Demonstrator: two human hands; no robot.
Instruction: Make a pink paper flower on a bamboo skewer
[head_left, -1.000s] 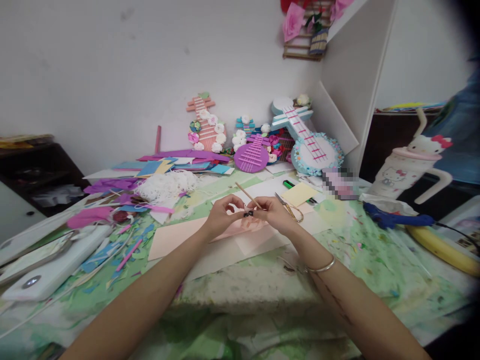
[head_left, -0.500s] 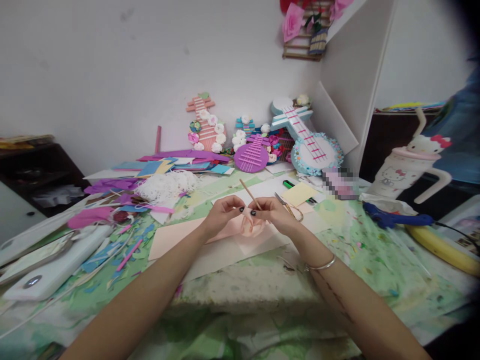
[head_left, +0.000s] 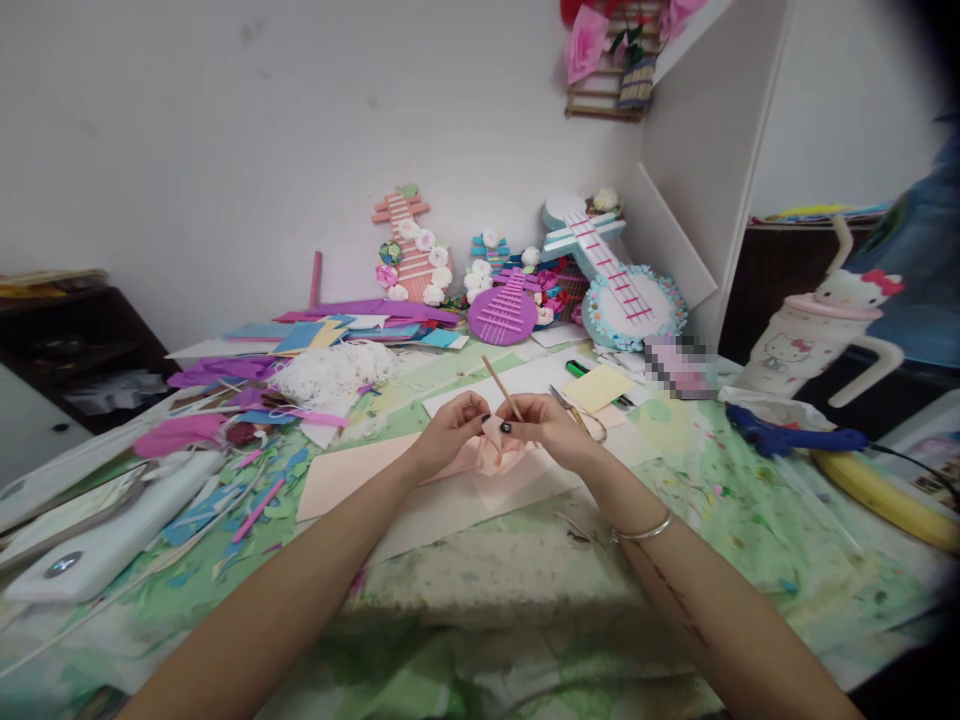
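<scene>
Both hands meet over the middle of the table. My left hand (head_left: 452, 432) pinches the edge of a curled peach paper strip (head_left: 499, 455). My right hand (head_left: 546, 428) grips the same paper from the other side, and a thin wooden stick (head_left: 498, 380) slants up out of its fingers. The strip's folds hang below the fingertips in a loose, rounded bundle, and its longer end runs left under my left hand. Beneath lie flat peach sheets (head_left: 352, 468). Scissors with gold handles (head_left: 581, 412) rest just right of my right hand, beside a yellow paper piece (head_left: 602, 387).
Paper-flower instrument models, one a purple lute (head_left: 502, 314), stand along the wall. White shredded paper (head_left: 335, 372), scraps and phones (head_left: 112, 530) cover the left. At right are a blue glue gun (head_left: 795, 436), a banana (head_left: 885, 495) and a tumbler (head_left: 806, 345).
The paper between my fingertips has turned and bunched slightly, its upper edge now folded differently. The stick has shifted a little to the right. Both hands stay in nearly the same place.
</scene>
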